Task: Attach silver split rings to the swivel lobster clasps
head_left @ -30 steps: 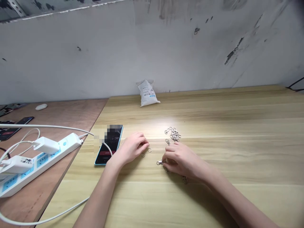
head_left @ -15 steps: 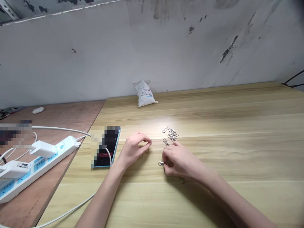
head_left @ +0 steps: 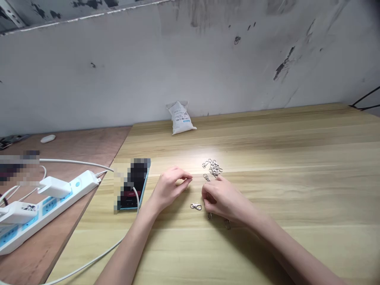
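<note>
My left hand (head_left: 172,187) hovers low over the table with thumb and forefinger pinched together. Whatever tiny thing may sit at those fingertips is too small to name. To its right, a silver swivel clasp (head_left: 196,206) lies flat on the wood, apart from both hands. My right hand (head_left: 222,199) rests on the table with curled fingers, and their tips are partly hidden. Below it, one metal clasp (head_left: 209,216) and another metal piece (head_left: 227,224) show partly. Beyond it are a single clasp (head_left: 206,177) and a pile of several clasps (head_left: 215,168).
A phone (head_left: 138,180) with a white cable lies left of my left hand. Farther left, a white power strip (head_left: 86,181) holds plugged-in chargers. A white plastic packet (head_left: 181,118) leans near the wall. An oval white case (head_left: 48,139) sits on the reddish board.
The clasp beside my right fingertips has shifted left and now lies apart from them. My left hand has moved slightly right, still pinched.
</note>
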Motion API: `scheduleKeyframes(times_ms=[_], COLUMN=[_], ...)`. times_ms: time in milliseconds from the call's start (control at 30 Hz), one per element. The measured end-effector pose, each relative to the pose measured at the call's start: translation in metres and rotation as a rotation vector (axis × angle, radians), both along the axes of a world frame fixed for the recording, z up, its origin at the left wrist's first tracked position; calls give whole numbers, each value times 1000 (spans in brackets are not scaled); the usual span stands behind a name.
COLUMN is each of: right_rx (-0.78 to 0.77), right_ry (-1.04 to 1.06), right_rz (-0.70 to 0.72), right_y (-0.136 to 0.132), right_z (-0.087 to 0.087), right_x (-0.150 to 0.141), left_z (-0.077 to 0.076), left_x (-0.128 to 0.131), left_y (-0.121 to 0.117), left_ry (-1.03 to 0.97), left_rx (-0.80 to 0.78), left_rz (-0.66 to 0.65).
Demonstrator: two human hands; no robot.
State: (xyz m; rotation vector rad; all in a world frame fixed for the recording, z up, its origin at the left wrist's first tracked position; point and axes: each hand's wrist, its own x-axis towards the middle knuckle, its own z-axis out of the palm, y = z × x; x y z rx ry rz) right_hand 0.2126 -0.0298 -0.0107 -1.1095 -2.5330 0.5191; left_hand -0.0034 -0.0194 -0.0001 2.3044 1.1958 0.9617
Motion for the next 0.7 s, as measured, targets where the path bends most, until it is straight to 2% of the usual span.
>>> scheduleKeyframes(times_ms=[233, 500, 700], right_rx=[7, 41, 91], right_ry=[80, 114, 211], right_rz=[103, 85, 35], right_y=[-6, -9, 0], right_z=[5, -8, -3], right_x=[-3, -11, -4], left_z=[2, 3, 1], left_x=[1, 4, 3], left_y=[-1, -2, -2], left_ry=[36, -2, -60], left_rx=[53, 132, 173], left_rz=[-11, -2, 61])
